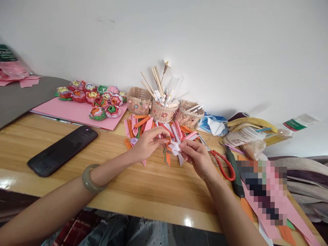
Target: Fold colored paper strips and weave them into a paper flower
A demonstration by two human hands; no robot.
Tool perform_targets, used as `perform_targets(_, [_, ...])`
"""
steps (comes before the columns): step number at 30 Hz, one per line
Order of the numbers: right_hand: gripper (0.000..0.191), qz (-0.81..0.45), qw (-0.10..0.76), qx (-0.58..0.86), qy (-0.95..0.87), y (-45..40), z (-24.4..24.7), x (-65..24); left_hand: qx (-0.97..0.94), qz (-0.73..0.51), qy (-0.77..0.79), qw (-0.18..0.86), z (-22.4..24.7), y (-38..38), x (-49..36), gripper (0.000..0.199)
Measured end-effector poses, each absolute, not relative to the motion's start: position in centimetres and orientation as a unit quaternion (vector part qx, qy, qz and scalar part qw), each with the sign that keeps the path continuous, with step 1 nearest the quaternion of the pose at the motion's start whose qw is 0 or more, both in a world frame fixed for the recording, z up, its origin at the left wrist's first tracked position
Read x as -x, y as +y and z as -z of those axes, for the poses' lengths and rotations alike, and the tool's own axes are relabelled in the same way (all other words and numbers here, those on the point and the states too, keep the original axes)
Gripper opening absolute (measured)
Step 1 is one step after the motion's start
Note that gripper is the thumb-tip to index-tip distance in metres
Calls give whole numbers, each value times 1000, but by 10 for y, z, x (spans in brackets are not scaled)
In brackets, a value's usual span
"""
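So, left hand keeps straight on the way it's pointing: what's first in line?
Probably the white folded paper at the fingers of the right hand. Depth is unclear; slightly higher, the left hand might meet the folded strips behind.

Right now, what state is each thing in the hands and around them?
Left hand: pinching folded paper
Right hand: pinching white paper
Phone: flat, back up
Paper flowers: assembled, grouped on pink sheet
Middle basket: holding sticks
Tissue pack: open, tissue protruding
Cup: lid on
Scissors: lying down, blade opening unclear
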State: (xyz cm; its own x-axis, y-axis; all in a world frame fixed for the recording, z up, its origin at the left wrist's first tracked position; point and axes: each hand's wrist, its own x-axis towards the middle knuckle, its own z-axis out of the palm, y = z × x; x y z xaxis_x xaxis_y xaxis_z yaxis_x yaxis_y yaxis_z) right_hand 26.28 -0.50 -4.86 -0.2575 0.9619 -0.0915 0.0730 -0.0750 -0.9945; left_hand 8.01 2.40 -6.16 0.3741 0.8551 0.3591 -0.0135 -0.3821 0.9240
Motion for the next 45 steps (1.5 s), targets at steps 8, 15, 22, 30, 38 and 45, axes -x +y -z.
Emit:
perform_targets(8, [27, -613, 369, 459, -526, -5, 41, -263, -631, -457, 310, 545, 60, 26, -77, 14])
perform_targets(15, [37, -590, 362, 469, -548, -4, 39, -267, -558, -485, 236, 631, 56, 24, -73, 3])
perform_targets(22, [27, -484, 394, 477, -619, -4, 43, -256, -458, -475, 213, 721, 64, 21, -81, 10])
perform_targets(30, [23, -503, 418, 491, -575, -5, 52, -255, -576, -403, 298, 646, 63, 20, -88, 12])
perform_targets(38, [18, -290, 448, 527, -662, -11, 48, -253, -555, -466, 329, 606, 60, 17, -84, 16])
perform_targets(45, [12, -146, 429, 501, -737, -15, 53, -254, -664, -452, 361, 474, 65, 9, -89, 13])
